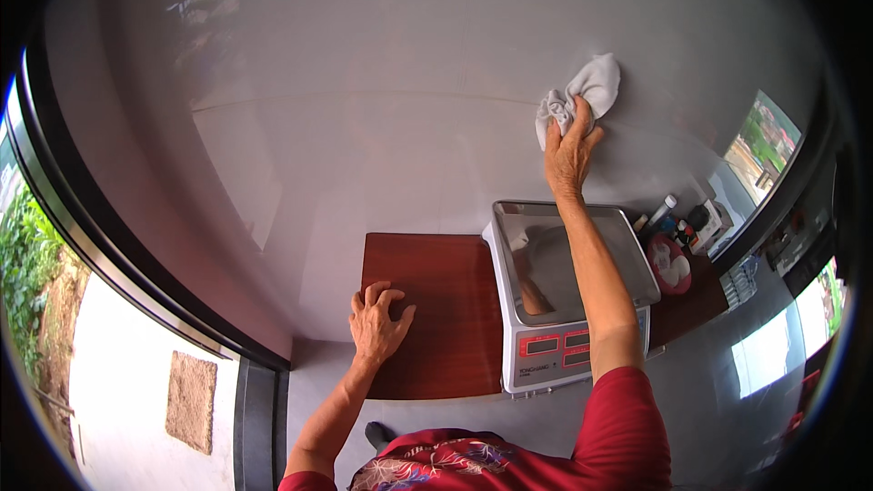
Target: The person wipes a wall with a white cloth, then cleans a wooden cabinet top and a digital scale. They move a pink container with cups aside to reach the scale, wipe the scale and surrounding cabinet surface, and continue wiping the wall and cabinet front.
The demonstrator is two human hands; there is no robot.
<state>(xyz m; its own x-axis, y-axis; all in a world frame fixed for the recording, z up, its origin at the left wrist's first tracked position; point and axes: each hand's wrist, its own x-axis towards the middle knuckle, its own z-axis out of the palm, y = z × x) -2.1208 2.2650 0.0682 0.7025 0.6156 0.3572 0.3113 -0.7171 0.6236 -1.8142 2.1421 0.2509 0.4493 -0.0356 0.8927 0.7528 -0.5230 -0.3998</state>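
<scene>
My right hand (570,153) presses a crumpled white cloth (596,82) against the glossy grey tiled wall (391,55), its fingers bent over the near part of the cloth. The right arm reaches over a digital weighing scale (582,259) with a shiny metal pan and a white body with red-framed displays. My left hand (377,320) rests at the left edge of the reddish-brown wooden tabletop (436,355), fingers apart and slightly curled, holding nothing. The scale stands on that table, to the right of the left hand.
Right of the scale sit a pink container (671,268) with white contents, a white-capped bottle (664,209) and a small white box (714,225). On the left, a dark-framed doorway (136,259) opens onto pale ground with a brown mat (191,402).
</scene>
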